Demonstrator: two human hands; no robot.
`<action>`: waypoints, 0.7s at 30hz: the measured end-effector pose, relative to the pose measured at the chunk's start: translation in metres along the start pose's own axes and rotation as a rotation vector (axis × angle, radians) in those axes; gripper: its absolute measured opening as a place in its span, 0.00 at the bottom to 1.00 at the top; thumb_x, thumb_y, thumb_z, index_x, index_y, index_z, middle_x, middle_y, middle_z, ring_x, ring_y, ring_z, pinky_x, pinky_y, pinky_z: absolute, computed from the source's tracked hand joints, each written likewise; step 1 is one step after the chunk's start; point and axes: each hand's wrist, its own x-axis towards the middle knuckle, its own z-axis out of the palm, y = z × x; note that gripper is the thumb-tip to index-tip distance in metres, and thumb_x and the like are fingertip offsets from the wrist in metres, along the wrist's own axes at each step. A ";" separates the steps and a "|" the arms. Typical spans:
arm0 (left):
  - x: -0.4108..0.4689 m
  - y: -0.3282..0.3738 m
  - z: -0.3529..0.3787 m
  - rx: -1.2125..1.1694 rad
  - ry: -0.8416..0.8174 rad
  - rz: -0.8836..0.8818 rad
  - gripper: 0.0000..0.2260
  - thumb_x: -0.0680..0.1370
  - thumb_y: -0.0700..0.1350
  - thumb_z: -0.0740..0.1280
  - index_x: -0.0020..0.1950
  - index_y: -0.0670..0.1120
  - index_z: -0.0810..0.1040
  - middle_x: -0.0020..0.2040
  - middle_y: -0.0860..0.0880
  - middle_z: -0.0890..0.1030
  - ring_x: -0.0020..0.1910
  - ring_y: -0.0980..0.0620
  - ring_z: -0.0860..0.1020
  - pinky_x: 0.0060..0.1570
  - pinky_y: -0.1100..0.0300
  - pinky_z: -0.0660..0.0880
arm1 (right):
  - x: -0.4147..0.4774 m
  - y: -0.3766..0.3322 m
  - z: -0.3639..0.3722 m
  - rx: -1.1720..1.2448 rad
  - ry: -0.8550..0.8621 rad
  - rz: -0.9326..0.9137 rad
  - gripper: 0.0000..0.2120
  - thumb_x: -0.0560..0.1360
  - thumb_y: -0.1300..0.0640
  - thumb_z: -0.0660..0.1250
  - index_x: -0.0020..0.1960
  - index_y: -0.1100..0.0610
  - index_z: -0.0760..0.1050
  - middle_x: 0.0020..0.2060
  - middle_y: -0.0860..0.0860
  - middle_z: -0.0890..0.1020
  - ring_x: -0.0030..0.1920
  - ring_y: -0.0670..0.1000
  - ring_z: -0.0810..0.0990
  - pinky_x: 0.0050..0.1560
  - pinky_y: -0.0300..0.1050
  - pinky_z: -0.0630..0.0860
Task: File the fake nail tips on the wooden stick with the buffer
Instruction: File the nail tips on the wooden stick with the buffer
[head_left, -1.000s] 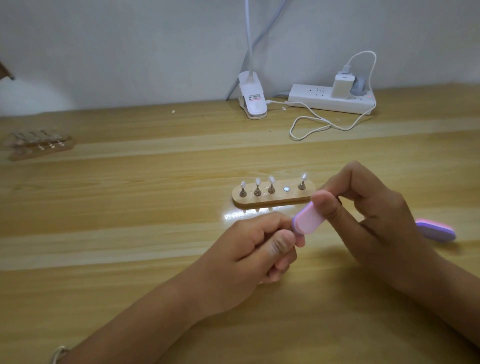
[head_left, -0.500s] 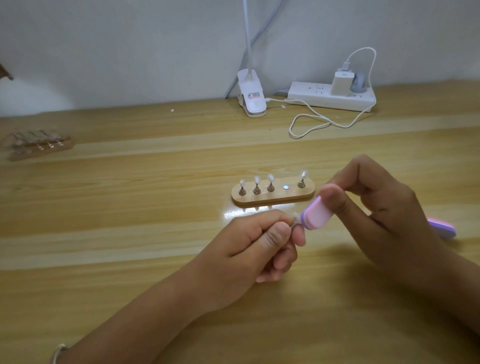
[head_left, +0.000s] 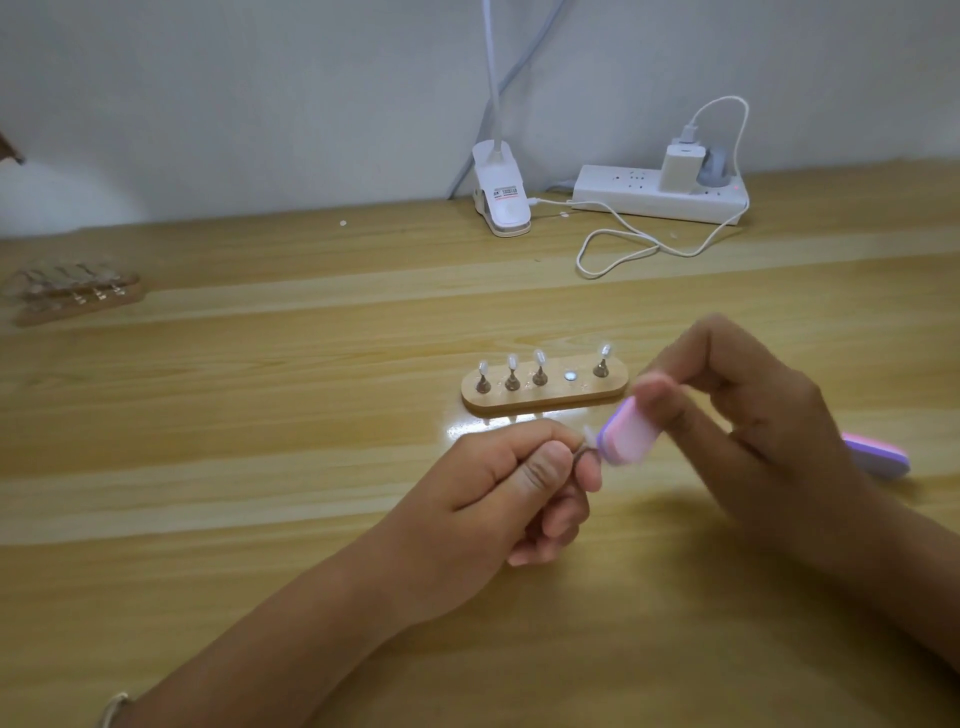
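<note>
My left hand (head_left: 511, 480) pinches a small metal nail stand with a clear nail tip (head_left: 588, 435) between thumb and index finger. My right hand (head_left: 748, 410) grips a pink and purple buffer block (head_left: 626, 435), and its purple edge touches the nail tip. Just behind the hands lies an oval wooden stick holder (head_left: 545, 397) carrying several upright nail tips on metal pegs, with one bare magnet spot (head_left: 570, 375) between them.
A second pink and purple buffer (head_left: 878, 457) lies on the wooden desk behind my right wrist. A white clip lamp (head_left: 501, 200), power strip (head_left: 660, 195) and looped cable (head_left: 623, 249) sit by the wall. Another wooden holder (head_left: 72, 293) rests far left.
My right hand has carried the buffer rightward and slightly up along the nail tip, and it is blurred. My left hand has stayed nearly still, holding the stand.
</note>
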 end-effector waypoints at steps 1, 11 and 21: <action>0.000 0.000 0.000 -0.011 0.000 -0.006 0.12 0.83 0.42 0.54 0.45 0.45 0.75 0.32 0.52 0.70 0.30 0.51 0.67 0.28 0.64 0.64 | 0.004 0.002 -0.004 0.028 0.047 0.052 0.15 0.83 0.52 0.63 0.43 0.61 0.71 0.37 0.51 0.84 0.36 0.46 0.80 0.39 0.36 0.72; 0.001 0.000 -0.003 0.459 0.250 0.199 0.06 0.76 0.37 0.68 0.48 0.42 0.85 0.36 0.59 0.81 0.31 0.63 0.74 0.33 0.71 0.68 | -0.003 -0.003 0.013 0.155 -0.001 0.111 0.14 0.77 0.49 0.64 0.41 0.58 0.71 0.33 0.48 0.78 0.33 0.40 0.74 0.38 0.28 0.68; 0.001 -0.002 -0.002 0.600 0.340 0.226 0.07 0.75 0.38 0.72 0.50 0.46 0.86 0.42 0.57 0.84 0.39 0.52 0.80 0.36 0.54 0.76 | -0.004 0.003 0.016 0.067 0.011 0.147 0.12 0.79 0.49 0.66 0.40 0.52 0.70 0.31 0.44 0.78 0.31 0.41 0.75 0.32 0.32 0.67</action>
